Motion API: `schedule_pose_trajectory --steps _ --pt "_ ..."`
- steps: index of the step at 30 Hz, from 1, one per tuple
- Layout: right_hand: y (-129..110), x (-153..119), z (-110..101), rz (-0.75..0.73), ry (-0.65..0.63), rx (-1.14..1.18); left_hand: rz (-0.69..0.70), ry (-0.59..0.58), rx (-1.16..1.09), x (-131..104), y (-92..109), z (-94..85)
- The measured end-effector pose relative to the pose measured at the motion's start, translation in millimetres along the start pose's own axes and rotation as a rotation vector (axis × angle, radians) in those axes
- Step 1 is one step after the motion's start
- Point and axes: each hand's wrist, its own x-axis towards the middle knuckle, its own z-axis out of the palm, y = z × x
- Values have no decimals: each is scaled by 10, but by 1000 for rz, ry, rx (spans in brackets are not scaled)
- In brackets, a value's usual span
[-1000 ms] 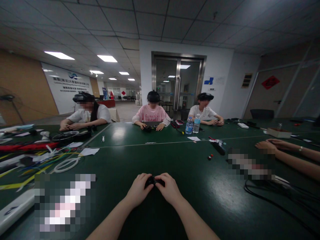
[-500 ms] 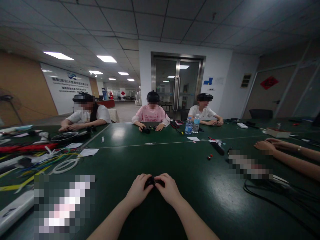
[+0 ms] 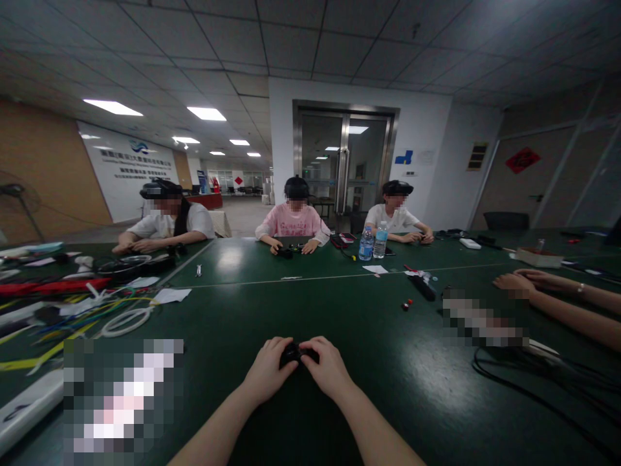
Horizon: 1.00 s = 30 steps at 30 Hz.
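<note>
Close in front of me, my left hand [image 3: 270, 364] and my right hand [image 3: 328, 365] meet over the dark green table [image 3: 218, 375]. Between them is a small black object [image 3: 292, 353], its kind too dark to make out. The left thumb and fingers are closed round its left part. On the other side, the right thumb and fingers pinch its right end. Much of the object is hidden behind my fingers.
Left lie cables [image 3: 127, 321] and a white power strip [image 3: 33, 408]. A co-worker's hands [image 3: 517, 283] rest at right, near black cables [image 3: 543, 388]. Three people sit opposite, behind two water bottles [image 3: 366, 244]. Small red-and-black pieces [image 3: 406, 304] lie mid-table.
My hands and the black object stay almost in the same place. Across the table, the person at left has turned their head slightly.
</note>
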Motion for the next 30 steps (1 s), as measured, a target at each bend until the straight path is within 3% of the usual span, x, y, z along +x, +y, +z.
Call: schedule_pose_trajectory --steps 16,30 --pt "26 32 23 -88 37 -89 26 -13 3 -14 59 -43" --pt "9 12 12 -77 19 -71 16 -10 -5 -8 7 -17"
